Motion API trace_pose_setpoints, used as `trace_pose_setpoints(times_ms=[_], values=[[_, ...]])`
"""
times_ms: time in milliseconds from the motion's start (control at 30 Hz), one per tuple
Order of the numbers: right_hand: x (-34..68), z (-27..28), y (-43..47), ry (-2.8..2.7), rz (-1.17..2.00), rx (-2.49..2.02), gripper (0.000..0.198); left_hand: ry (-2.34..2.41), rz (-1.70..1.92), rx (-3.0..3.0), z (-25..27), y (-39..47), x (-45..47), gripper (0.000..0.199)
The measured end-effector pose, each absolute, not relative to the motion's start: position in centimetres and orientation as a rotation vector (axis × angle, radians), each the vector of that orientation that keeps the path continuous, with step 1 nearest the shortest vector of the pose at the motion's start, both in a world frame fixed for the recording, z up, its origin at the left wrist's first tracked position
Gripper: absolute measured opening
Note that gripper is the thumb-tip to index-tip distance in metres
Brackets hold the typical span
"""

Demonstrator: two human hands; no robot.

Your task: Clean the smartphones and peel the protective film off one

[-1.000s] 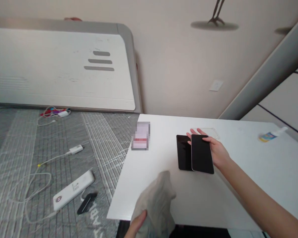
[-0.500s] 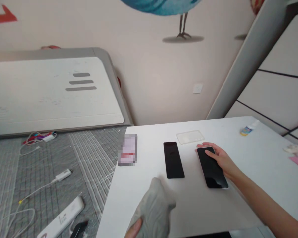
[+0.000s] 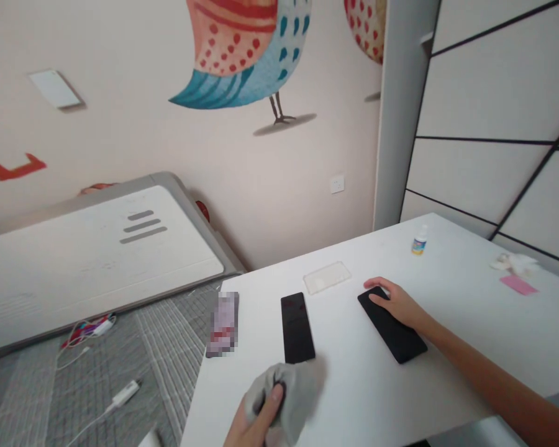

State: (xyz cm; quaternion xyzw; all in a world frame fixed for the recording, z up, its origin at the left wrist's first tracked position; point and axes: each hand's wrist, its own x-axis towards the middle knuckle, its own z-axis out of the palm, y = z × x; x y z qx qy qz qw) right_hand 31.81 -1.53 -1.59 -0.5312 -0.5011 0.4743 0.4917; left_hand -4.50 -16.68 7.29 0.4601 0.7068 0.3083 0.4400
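My left hand grips a crumpled grey cloth above the white table, thumb pressed on top of it. A black smartphone lies slanted on the right, and my right hand has hold of its far end, thumb on the face and fingers round the edge. Between the hands, just beyond the cloth, a second dark smartphone rests on the tabletop. Behind it is a clear phone case. At the table's left edge lies a phone-shaped item with a blurred-out surface.
A small white bottle stands toward the back right. Farther right are a pink piece and crumpled white tissue. To the left of the white table, a grey bedspread carries a white cable.
The view has swung right and up. The phone under my right hand has tilted from upright to more slanted. My left hand has turned, showing its thumb on the bunched cloth.
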Motion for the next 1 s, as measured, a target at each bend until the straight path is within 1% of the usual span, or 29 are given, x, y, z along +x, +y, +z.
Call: trace_pose_setpoints(times_ms=[167, 267, 367, 433, 533, 600, 667, 800, 933, 1000], values=[[32.3, -0.5, -1.0, -0.956, 1.354, -1.19, 0.042, 1.528, 0.127, 2.056, 11.9, -10.0, -2.9, 0.045], [32.7, -0.4, -0.9, -0.766, 1.488, -1.114, 0.05, 1.63, -0.168, 2.274, 14.4, -6.9, -2.7, 0.05], [32.9, -0.7, -0.8, -0.608, 1.558, -1.036, 0.051, 1.871, -0.292, 2.368, 14.2, -3.1, -0.8, 0.06], [32.7, -0.9, -0.8, -0.52, 1.579, -0.996, 0.048, 1.851, -0.295, 2.446, 12.3, -0.1, 1.3, 0.06], [32.3, -1.1, -0.6, -0.423, 1.592, -0.95, 0.045, 1.754, -0.293, 2.527, 8.5, 4.1, 4.6, 0.074], [32.1, -1.0, -0.5, -0.382, 1.59, -0.924, 0.043, 1.703, -0.266, 2.563, 6.8, 5.9, 6.0, 0.073], [32.3, -0.9, -0.4, -0.348, 1.582, -0.9, 0.042, 1.68, -0.192, 2.598, 6.3, 6.4, 6.8, 0.066], [33.1, -0.8, -0.1, -0.294, 1.558, -0.868, 0.041, 1.713, 0.05, 2.591, 6.4, 3.4, 7.4, 0.057], [33.4, -1.3, -0.5, -0.271, 1.57, -0.883, 0.043, 1.812, 0.313, 2.409, 5.0, -2.8, 8.0, 0.055], [32.9, -1.4, -0.9, -0.275, 1.591, -0.901, 0.045, 1.848, 0.426, 2.261, 3.9, -5.3, 8.4, 0.058]])
